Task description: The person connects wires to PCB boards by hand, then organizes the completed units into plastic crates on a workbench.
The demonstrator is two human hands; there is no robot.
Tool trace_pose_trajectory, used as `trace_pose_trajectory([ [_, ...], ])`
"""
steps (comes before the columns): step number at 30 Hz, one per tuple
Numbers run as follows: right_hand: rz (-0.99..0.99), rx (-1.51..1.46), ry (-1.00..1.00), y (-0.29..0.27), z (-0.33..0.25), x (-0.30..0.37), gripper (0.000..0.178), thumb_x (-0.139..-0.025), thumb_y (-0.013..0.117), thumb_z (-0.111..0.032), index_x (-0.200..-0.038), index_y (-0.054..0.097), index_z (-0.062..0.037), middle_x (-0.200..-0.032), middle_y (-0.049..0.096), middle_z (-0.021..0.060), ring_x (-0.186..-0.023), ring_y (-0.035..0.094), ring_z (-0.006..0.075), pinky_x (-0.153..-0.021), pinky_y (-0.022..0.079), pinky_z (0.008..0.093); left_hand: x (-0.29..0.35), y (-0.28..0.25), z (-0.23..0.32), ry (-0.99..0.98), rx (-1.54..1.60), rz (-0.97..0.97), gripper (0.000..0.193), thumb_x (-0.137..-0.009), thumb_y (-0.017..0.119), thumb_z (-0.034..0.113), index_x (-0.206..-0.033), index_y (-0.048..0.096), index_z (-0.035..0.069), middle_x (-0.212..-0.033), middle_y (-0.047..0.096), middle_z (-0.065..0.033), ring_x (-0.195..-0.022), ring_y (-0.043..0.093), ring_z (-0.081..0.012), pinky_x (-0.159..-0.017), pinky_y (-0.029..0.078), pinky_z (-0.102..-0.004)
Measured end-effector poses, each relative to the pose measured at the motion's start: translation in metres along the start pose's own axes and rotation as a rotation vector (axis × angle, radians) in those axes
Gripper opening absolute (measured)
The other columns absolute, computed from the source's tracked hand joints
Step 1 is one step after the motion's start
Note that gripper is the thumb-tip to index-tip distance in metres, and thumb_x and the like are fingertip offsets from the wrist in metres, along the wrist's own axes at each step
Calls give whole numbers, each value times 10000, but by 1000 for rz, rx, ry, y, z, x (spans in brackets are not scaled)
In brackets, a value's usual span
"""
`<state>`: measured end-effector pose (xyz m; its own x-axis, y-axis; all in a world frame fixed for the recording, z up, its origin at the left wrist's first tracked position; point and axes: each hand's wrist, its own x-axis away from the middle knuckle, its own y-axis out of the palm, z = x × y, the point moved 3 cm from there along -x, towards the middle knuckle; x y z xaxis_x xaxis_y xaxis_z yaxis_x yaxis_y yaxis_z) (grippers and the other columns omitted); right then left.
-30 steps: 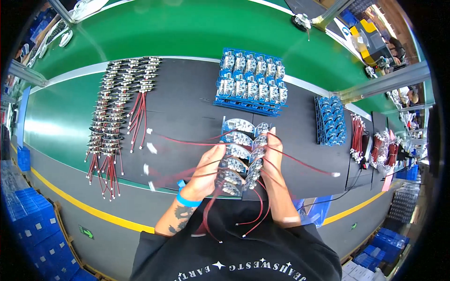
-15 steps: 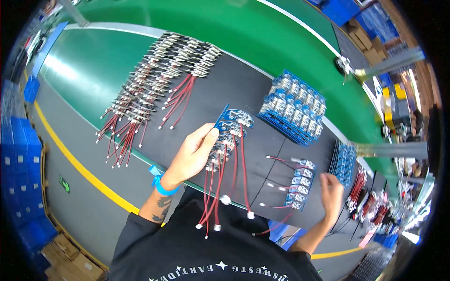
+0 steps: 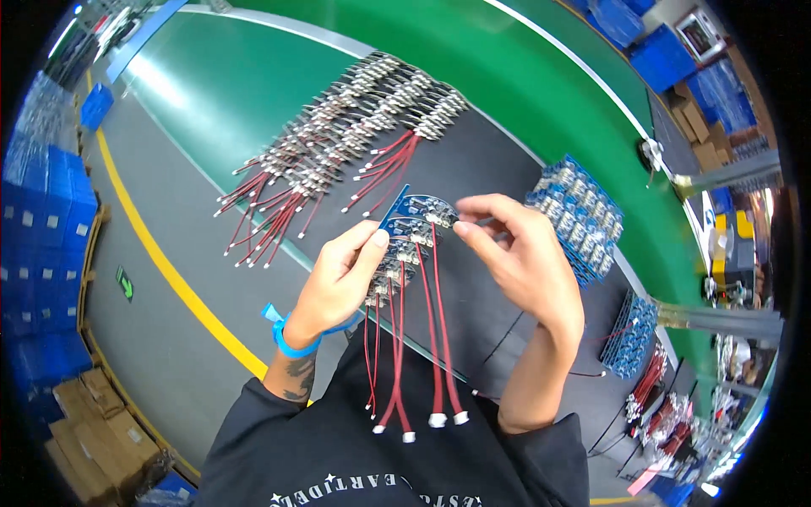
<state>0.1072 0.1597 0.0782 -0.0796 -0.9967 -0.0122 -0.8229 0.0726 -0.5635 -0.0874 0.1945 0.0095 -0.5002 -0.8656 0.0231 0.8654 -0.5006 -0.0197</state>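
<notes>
My left hand [image 3: 342,275] grips a blue strip panel of circuit boards [image 3: 414,226] by its upper left edge, thumb on top. Several rounded boards fan out from that strip, and pairs of red wires [image 3: 438,338] with white connectors dangle from them over my lap. At the outer end of the topmost board, my right hand [image 3: 528,258] is raised, thumb and forefinger apart on either side of the board's tip. Whether those fingertips touch it I cannot tell.
Rows of wired boards [image 3: 363,114] spread over the far left of the dark table. To the right stand a stack of blue board panels [image 3: 579,215], a second blue stack [image 3: 631,336] and bundles of red wires [image 3: 649,380]. A metal post [image 3: 718,319] rises beyond the edge.
My right hand has come from the right side of the table to the held panel. The view has shifted, and my right arm now covers where the other wired panel lay.
</notes>
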Motion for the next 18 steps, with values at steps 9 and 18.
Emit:
trace_pose_trajectory([
  [9,-321,-454,-125,38,-19,-49,124,-849,655,-95,-902,651,17,-719,616,7,-632,551,49,-558,446,196,20,-38,6,-65,223,119,316,-1000,389,249,-1057,547,-18,-862,633,-68,-677,619,-114,-588,517,-242],
  [18,-574,-867,81,84,37,-49,141,-835,668,-106,-914,664,10,-750,656,72,-631,619,113,-573,504,231,35,-47,-28,-311,710,-73,416,-960,438,359,-1052,518,-38,-859,633,-156,-625,660,-245,-479,569,-348],
])
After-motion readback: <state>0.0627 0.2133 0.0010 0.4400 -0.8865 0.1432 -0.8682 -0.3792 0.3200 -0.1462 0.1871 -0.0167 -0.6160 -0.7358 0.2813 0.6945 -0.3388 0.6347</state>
